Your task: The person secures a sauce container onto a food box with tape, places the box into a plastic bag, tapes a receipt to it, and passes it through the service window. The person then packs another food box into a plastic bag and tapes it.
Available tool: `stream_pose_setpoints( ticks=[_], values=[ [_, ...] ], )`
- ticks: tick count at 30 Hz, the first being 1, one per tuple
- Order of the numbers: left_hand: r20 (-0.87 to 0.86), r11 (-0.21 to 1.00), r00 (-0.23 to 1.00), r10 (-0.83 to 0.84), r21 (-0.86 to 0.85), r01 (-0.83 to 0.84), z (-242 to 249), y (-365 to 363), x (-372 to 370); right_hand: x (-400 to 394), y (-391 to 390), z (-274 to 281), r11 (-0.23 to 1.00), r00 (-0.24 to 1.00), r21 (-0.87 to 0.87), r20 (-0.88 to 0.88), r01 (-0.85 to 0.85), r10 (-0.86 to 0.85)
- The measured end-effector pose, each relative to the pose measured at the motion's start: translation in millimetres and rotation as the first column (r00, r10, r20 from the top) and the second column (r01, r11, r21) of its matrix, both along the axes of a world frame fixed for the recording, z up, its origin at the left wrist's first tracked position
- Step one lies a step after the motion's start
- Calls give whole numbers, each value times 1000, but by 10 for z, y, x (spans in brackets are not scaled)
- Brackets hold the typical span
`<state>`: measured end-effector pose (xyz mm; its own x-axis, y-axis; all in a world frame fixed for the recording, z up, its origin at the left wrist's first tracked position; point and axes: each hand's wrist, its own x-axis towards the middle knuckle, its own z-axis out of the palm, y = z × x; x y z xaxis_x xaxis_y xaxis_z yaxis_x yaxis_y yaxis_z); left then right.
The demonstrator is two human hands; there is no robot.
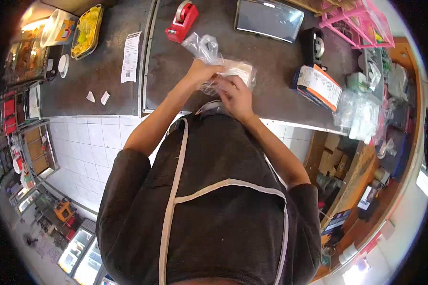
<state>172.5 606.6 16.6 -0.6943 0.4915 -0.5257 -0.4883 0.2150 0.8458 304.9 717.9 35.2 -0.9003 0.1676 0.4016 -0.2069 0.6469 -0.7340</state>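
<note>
A clear plastic bag [202, 46] with a pale, flat-looking item [240, 70] inside it lies at the near part of the dark counter. My left hand [202, 74] is closed on the bag near its gathered upper end, the thumb pointing toward the right. Curled fingers of my right hand [238, 96] pinch the bag's near side, close to the left fingertips. What exactly the bag contains I cannot make out. Beyond the bag stands a red tape dispenser [181, 23] with a roll of tape in it.
A printed receipt [131, 57] and two paper scraps [98, 97] lie on the left counter section, near a tray of yellow food [87, 32]. A tablet [269, 20], a black tape dispenser [313, 47], a box with papers [320, 87] and plastic bags [361, 114] occupy the right.
</note>
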Motion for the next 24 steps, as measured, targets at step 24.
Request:
stream_pose_setpoints(
  ticks=[24],
  values=[
    [104,960,965,240,122,-252,9,2,291,-204,-30,-149,672,971,-711,232,205,-51]
  ],
)
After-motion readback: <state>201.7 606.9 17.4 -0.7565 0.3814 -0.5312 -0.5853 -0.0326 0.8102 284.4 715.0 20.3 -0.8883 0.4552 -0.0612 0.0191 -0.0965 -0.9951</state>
